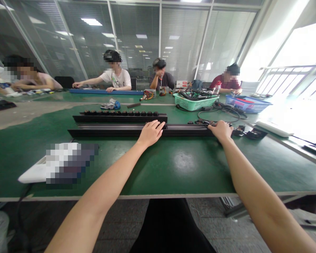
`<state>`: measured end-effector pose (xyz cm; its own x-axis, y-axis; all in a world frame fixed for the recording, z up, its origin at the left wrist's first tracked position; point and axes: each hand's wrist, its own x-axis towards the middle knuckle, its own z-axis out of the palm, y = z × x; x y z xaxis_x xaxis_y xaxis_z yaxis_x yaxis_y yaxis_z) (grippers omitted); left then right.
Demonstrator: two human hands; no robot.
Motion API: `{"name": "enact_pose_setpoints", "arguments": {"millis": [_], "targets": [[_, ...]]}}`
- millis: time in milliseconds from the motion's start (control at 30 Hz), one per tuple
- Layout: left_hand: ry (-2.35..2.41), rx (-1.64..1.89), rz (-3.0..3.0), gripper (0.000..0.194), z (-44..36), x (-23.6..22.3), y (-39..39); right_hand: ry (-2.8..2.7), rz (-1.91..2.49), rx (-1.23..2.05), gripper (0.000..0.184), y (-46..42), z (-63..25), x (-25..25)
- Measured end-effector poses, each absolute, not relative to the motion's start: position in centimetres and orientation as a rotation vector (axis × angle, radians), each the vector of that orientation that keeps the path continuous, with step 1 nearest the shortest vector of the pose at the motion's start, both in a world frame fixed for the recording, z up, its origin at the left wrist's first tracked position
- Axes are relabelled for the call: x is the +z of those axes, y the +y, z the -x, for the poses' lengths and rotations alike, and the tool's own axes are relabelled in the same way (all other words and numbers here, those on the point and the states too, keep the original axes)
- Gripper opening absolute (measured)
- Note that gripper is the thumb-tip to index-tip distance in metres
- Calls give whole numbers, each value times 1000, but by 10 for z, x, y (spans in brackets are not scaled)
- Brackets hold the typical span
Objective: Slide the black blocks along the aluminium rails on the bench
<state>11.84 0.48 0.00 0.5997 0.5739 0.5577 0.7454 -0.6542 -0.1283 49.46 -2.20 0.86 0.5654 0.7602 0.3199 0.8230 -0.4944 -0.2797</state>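
Observation:
A long black rail (110, 133) with a lengthwise groove lies across the green table in front of me. My left hand (150, 133) rests over its middle, fingers bent around the top edge; a small dark piece shows beside the fingertips. At the rail's right end is my right hand (221, 130), fingers curled down among small black parts (238, 130); what they grip is hidden. Behind lies a second black rail (118, 118), with a row of small black pieces (131, 113) along it.
A white device (37, 170), partly blurred out, sits at the near left. Beyond the rails are crumpled gloves (111, 104), a green basket (195, 102) of cables and a blue basket (249, 103). A flat white device (274, 129) lies right. Several people work across the table.

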Motion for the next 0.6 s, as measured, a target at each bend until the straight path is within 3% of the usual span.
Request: {"name": "enact_pose_setpoints", "arguments": {"millis": [600], "targets": [[-1083, -688, 2473, 47, -119, 1, 2, -1242, 2422, -214, 38, -22, -496, 10]]}}
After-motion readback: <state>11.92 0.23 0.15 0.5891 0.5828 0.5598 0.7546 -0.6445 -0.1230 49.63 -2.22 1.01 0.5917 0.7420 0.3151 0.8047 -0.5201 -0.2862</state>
